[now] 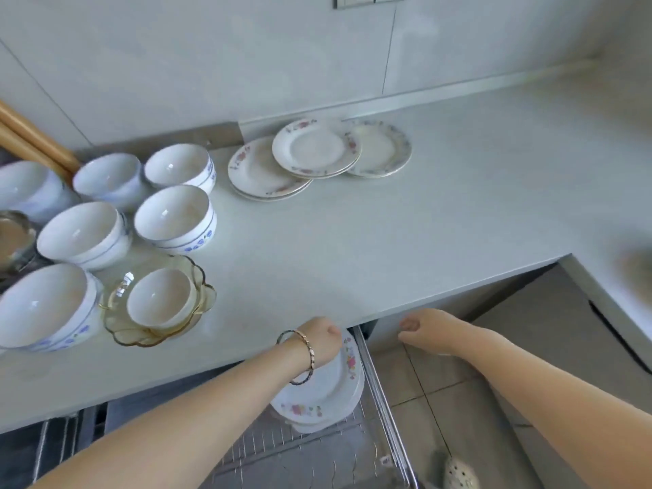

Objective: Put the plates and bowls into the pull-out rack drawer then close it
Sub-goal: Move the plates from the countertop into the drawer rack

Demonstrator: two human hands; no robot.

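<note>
bowls (173, 220) grouped on counter (423, 224), far left; floral plates (315, 148) overlapping farther back | left hand (319, 342) on stacked plates (328, 386) leaning in pulled-out rack drawer (381, 400); fingers hidden, grip cannot be told | right hand (423, 330) below counter edge, loosely curled, holding nothing

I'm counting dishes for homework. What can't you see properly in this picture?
Head view:
Left hand: its back hides whether it grips the drawer plates.
Rack drawer: rear hidden under the countertop.
Back-left bowl: cut off by the frame edge.
Object at right edge: too blurred.
</note>
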